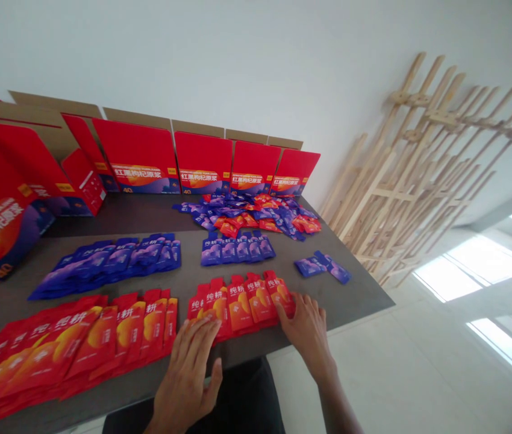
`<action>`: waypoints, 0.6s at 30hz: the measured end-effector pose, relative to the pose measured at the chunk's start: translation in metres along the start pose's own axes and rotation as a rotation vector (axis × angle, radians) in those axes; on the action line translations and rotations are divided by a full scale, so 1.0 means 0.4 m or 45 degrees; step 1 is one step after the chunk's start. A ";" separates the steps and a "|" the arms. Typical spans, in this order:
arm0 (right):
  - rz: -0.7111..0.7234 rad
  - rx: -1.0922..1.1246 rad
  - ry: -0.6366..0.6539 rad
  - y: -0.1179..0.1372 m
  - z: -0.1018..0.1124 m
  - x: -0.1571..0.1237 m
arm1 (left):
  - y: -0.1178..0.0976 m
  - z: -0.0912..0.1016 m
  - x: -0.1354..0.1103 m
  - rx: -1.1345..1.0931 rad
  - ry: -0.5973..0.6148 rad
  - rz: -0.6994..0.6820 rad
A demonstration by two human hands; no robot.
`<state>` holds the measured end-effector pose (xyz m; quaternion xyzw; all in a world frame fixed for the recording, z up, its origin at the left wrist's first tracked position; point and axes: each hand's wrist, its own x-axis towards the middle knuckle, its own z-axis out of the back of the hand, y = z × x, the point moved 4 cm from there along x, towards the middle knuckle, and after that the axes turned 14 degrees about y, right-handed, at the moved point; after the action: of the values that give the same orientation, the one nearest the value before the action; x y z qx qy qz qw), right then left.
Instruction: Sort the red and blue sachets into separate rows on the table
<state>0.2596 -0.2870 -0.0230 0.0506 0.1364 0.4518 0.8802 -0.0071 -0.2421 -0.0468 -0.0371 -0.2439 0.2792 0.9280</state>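
Observation:
A row of overlapping red sachets [242, 301] lies flat near the table's front edge, between my two hands. My left hand [190, 367] is open, its outstretched fingertips resting at the lower left end of that row. At the opposite end, my right hand [306, 328] touches the side of the last red sachet, fingers bent a little and thumb apart, not gripping it. Behind this row is a shorter row of blue-purple sachets [238, 248]. A longer spread of red sachets [97, 340] lies to the left, with blue-purple sachets [118, 262] behind it.
A loose pile of mixed red and blue sachets [256, 212] sits at the back of the dark table [350, 304]. Several open red cartons [136, 160] line the wall. Some loose blue sachets [323, 266] lie at right. Wooden easels [400, 193] lean beyond the table.

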 end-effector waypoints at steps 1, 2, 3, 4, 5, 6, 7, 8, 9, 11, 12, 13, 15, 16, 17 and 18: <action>-0.001 -0.002 0.002 0.001 0.000 0.002 | 0.000 0.001 0.000 0.001 -0.001 -0.001; -0.003 -0.004 0.005 0.002 0.000 0.005 | -0.001 0.002 0.001 0.002 -0.002 -0.001; -0.006 -0.004 0.008 0.002 0.000 0.009 | -0.001 0.002 0.001 0.004 -0.002 -0.001; -0.011 -0.003 0.009 0.002 0.001 0.013 | -0.002 0.003 0.001 0.007 -0.005 -0.002; -0.014 -0.003 0.012 0.002 0.002 0.017 | -0.002 0.003 0.001 0.007 -0.004 -0.005; -0.015 -0.003 0.016 0.003 0.003 0.022 | -0.003 0.002 0.002 0.006 -0.003 -0.005; -0.012 -0.002 0.020 0.004 0.004 0.027 | -0.003 0.001 0.002 0.003 -0.001 -0.006; -0.007 -0.003 0.023 0.006 0.005 0.032 | -0.004 0.000 0.002 0.001 0.001 -0.006; -0.002 -0.007 0.026 0.008 0.007 0.038 | -0.004 -0.001 0.001 -0.001 0.002 -0.004; 0.005 -0.019 0.034 0.012 0.010 0.048 | -0.003 -0.002 0.000 0.003 0.002 -0.001; 0.002 -0.024 0.039 0.012 0.012 0.052 | -0.003 -0.003 -0.001 0.006 0.001 0.000; -0.006 -0.029 0.046 0.011 0.013 0.056 | -0.003 -0.003 -0.001 0.008 0.000 0.000; -0.031 -0.036 0.051 0.005 0.017 0.061 | -0.002 -0.003 -0.003 0.010 0.001 0.003; -0.049 -0.042 0.047 0.000 0.019 0.062 | -0.001 -0.004 -0.003 0.012 0.001 0.003; -0.070 -0.050 0.041 -0.006 0.020 0.063 | -0.001 -0.004 -0.003 0.013 -0.001 0.003; -0.089 -0.058 0.035 -0.013 0.021 0.064 | -0.001 -0.004 -0.003 0.015 -0.002 0.002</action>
<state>0.2803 -0.2692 -0.0209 0.0197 0.1397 0.4244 0.8944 -0.0070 -0.2429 -0.0488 -0.0317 -0.2431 0.2813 0.9278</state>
